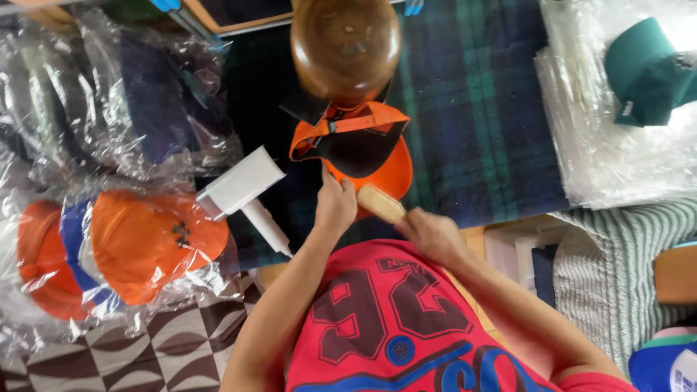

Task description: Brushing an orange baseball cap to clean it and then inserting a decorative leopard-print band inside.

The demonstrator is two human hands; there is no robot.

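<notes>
My right hand (434, 234) is closed around a pale wooden brush (381, 203), its head just past my fingers and touching the brim of the orange fabric cap (377, 170). My left hand (335, 205) pinches that brim's near edge, steadying it. The cap sits beyond both grips, pulled over a rounded brown wooden block (345, 47), its black lining and orange strap showing. I judge the brushing underway, not finished. Left of my left hand lie a white lint roller (247, 187) and orange caps bagged in clear plastic (145, 243).
</notes>
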